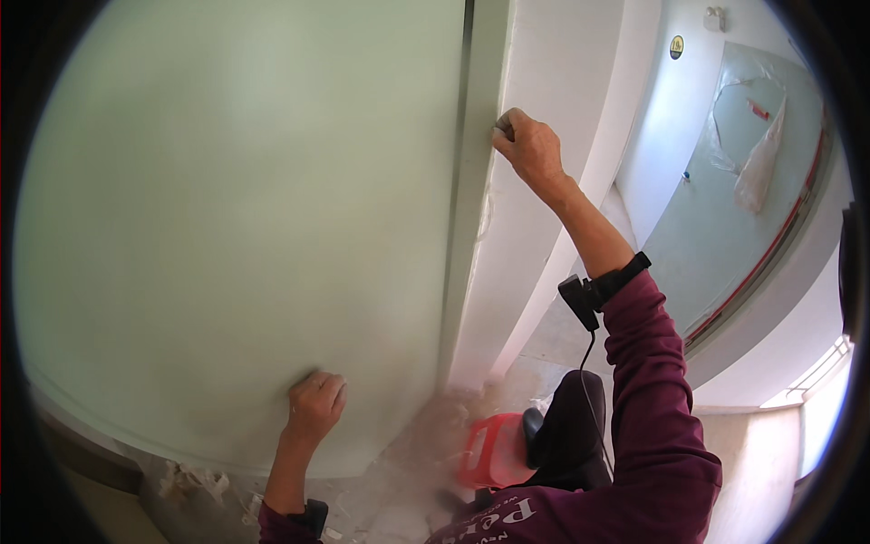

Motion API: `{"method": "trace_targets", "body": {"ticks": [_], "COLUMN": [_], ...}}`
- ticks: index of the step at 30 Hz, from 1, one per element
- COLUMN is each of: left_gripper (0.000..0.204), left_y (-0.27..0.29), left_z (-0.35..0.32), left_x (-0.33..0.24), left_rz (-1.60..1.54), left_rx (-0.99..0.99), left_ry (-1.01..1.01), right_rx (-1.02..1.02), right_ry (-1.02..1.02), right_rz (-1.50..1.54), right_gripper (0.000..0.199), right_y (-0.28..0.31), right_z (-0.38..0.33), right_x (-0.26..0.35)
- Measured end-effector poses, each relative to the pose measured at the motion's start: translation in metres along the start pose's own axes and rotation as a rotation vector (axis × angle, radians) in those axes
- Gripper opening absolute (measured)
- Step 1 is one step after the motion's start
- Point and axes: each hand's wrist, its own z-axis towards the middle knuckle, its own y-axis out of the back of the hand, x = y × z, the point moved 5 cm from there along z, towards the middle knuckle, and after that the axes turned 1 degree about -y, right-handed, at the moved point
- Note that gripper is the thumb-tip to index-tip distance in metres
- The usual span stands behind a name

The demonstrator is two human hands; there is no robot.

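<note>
Your right grip (530, 150) curls at the frame (473, 218), left grip (317, 400) near the bottom edge of the stiff-looking, probably heavy door (245, 227) beside it; whether either clasps anything, I cannot tell; favour its edges

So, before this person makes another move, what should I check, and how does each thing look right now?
1. Right grip at the edge of the pale green frame: ok.
2. Right grip free of any object: cannot tell; curled fingers hide it.
3. Left grip touching the pale green door: cannot tell, though very near.
4. Cable clear of both hands: ok, it hangs below the right forearm.
5. No litter nearby: not ok; pale scraps lie below the door.
</note>
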Motion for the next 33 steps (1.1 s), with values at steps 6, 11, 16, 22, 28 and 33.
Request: {"method": "trace_targets", "body": {"ticks": [6,11,16,22,28,33], "left_gripper": [0.012,0.013,0.012,0.012,0.012,0.012], "left_y": [0.007,0.009,0.006,-0.005,-0.008,-0.003], "left_z": [0.006,0.005,-0.001,-0.012,-0.013,-0.007], "left_x": [-0.005,-0.007,-0.006,0.008,0.013,0.004], "left_rz": [0.020,0.004,0.018,0.022,0.017,0.037], "left_rx": [0.000,0.000,-0.005,-0.012,-0.004,-0.003], "left_ry": [-0.007,0.009,0.027,0.029,0.039,0.024], "right_rx": [0.035,0.018,0.007,-0.019,0.092,0.012], "right_ry": [-0.093,-0.182,-0.070,-0.054,0.002,0.072], "right_rz": [0.141,0.205,-0.025,-0.017,-0.017,0.051], "right_gripper": [0.009,0.010,0.013,0.018,0.019,0.019], "right_y": [-0.001,-0.002,0.007,0.009,-0.011,-0.011], "right_z": [0.008,0.009,0.006,0.001,-0.007,-0.007], "right_x": [-0.008,-0.008,0.006,-0.012,-0.002,-0.005]}}
